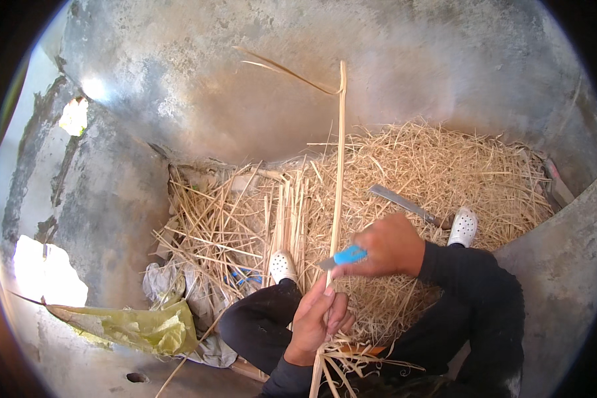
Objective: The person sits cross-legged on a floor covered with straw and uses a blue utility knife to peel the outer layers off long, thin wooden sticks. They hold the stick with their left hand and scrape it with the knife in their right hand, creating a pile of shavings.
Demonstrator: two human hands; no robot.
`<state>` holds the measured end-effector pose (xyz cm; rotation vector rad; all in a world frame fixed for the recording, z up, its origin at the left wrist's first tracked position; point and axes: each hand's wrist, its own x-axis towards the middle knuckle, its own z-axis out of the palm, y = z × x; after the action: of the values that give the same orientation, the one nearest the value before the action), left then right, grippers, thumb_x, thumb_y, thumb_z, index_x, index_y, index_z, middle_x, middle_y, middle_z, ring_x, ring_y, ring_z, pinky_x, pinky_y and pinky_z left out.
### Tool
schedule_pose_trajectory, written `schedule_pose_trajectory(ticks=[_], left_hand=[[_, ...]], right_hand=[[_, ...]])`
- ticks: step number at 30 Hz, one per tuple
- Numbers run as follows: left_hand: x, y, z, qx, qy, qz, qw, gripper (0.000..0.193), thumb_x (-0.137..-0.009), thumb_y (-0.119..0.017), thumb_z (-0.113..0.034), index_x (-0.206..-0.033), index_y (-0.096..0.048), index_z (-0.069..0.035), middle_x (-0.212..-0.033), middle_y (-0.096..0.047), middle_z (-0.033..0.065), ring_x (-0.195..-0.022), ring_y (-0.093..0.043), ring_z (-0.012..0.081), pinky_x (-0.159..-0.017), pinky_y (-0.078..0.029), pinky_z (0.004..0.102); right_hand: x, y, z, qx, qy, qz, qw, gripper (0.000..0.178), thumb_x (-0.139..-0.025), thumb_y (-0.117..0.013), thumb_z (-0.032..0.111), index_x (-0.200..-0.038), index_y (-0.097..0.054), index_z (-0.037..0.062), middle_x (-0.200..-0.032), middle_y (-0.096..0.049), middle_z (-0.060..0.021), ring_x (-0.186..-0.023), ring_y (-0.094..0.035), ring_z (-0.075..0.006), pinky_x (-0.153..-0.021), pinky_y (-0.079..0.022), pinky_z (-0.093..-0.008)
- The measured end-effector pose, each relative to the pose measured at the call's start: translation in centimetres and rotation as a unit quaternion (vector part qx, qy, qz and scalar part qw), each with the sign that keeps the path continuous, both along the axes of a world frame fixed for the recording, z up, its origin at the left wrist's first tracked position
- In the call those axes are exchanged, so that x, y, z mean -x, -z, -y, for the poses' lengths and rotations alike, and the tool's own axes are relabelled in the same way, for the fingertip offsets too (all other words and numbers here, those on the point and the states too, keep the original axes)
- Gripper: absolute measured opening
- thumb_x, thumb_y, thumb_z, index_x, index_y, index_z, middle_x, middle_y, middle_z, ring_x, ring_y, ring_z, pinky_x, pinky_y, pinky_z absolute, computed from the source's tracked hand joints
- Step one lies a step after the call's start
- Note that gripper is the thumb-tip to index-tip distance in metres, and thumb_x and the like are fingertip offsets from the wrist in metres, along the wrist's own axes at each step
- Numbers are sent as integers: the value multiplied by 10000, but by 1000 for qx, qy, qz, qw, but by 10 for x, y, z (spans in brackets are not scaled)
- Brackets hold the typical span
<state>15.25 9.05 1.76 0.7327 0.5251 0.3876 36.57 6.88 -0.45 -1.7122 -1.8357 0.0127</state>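
Observation:
A long pale strip of split wood, probably bamboo [339, 166], runs up from my lap toward the far wall, with a thin sliver [288, 71] peeling off near its far end. My left hand [316, 323] is closed around its lower part. Just above, my right hand [390, 249] grips a small knife with a blue handle [349, 256]. Its short blade lies against the strip, and the right hand is slightly blurred. Curled shavings [341, 361] gather at the strip's near end, below my left hand.
A large pile of shavings [438, 166] covers the floor ahead, with a long-bladed chopping knife [404, 201] lying on it. Loose strips [209, 222] are heaped at left. A yellow-green sack [132, 328] lies at lower left. Concrete walls [404, 79] enclose the space. White clogs [464, 227] are on my feet.

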Motion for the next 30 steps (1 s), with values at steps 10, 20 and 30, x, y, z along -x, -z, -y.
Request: schedule_pose_trajectory(ticks=[10, 20, 30], left_hand=[[3, -14, 5, -73, 16, -48, 996, 558, -1003, -432, -284, -1465, -256, -26, -500, -314, -18, -397, -256, 76, -471, -291, 241], [9, -18, 8, -108, 34, -79, 990, 566, -993, -450, -272, -1471, -265, -33, -541, -328, -21, -467, -284, 69, -506, -302, 229], [18, -19, 14, -137, 67, -102, 983, 534, -1013, -418, -221, -1476, -242, -19, -552, -340, -30, -495, -312, 67, -512, -302, 217]], right_hand=[[-5, -4, -1, -53, 21, 52, 997, 743, -745, -507, 805, -566, -644, 97, -402, -486, -80, -358, -534, -245, -367, -391, -338], [3, 3, -2, -24, -32, 27, 999, 762, -778, -473, 800, -522, -621, 98, -403, -474, -68, -373, -512, -224, -374, -387, -367], [-33, 15, -24, -30, 67, -1, 997, 827, -777, -393, 843, -571, -657, 88, -385, -465, -78, -349, -509, -206, -384, -403, -356]])
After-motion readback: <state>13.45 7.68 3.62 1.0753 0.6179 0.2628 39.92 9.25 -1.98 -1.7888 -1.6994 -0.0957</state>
